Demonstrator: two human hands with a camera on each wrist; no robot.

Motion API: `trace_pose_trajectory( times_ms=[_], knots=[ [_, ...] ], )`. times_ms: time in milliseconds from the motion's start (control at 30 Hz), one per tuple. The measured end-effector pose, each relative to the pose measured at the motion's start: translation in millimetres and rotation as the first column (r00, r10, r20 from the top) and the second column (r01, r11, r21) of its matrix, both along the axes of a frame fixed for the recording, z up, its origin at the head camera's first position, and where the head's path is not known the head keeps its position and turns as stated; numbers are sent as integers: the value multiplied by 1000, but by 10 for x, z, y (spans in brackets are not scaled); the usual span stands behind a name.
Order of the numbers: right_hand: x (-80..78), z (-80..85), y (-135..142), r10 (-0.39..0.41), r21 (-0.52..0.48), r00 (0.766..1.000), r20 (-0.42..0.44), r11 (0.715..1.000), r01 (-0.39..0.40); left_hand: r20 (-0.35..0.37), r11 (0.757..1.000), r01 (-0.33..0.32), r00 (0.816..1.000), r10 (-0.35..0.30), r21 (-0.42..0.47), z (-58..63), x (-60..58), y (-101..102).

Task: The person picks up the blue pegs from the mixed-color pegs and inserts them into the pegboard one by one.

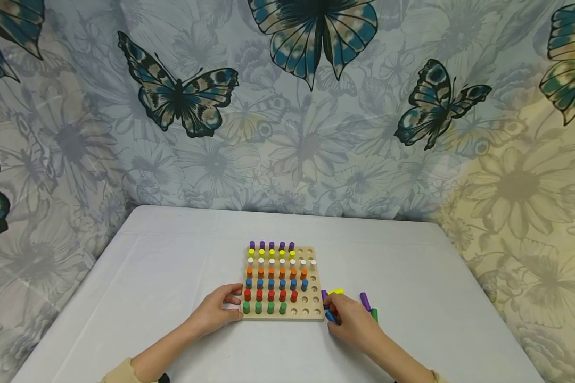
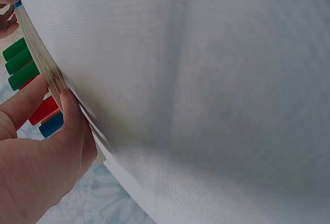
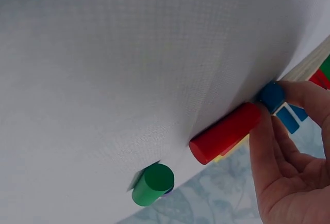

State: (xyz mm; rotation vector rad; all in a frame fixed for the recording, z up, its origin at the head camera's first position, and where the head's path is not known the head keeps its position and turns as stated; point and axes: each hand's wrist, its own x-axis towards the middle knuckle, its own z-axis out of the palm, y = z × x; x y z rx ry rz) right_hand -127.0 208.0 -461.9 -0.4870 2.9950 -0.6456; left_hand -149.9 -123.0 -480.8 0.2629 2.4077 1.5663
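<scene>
A wooden pegboard (image 1: 311, 308) lies on the table with rows of coloured pegs standing in it: purple, yellow, white, orange, blue, red and green. My left hand (image 1: 216, 309) holds the board's left edge near the front corner; the left wrist view shows thumb and fingers at the wooden edge (image 2: 44, 53), beside green pegs (image 2: 23, 75). Off the board's right side, my right hand (image 1: 355, 322) pinches a blue peg (image 3: 271, 96) between thumb and finger, low over the cloth. A loose red peg (image 3: 225, 133) lies right by those fingertips, mostly hidden in the head view.
More loose pegs lie around the right hand: a yellow peg (image 1: 336, 291), a purple peg (image 1: 365, 301) and a green peg (image 1: 375, 315). Bare holes show along the board's right side. White cloth covers the table (image 1: 182, 239), with butterfly-patterned fabric (image 1: 306, 159) behind.
</scene>
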Motion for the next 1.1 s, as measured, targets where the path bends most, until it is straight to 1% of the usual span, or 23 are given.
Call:
trace_pose_trajectory(
  times_ms=[133,300,567,800,933,1100],
  knots=[
    [4,0,4,8,-1,1000,-6,1000,-8,2,1000,-4,1000,4,-15,5,1,12],
    [5,2,18,6,-53,1000,0,999,-6,10,1000,-10,1000,10,-20,2,0,21],
    [3,17,44,-18,-140,998,55,990,26,15,1000,-6,1000,6,-3,-5,-5,14],
    [-10,15,83,-17,-194,995,95,980,35,14,1000,-3,1000,3,-6,-7,-5,14],
    [-17,25,107,-9,-228,996,93,973,31,9,1000,-1,1000,1,-10,-5,-5,12],
    [-32,22,131,-4,-293,997,73,956,25,1,1000,-2,1000,2,-15,10,1,7]
  ],
)
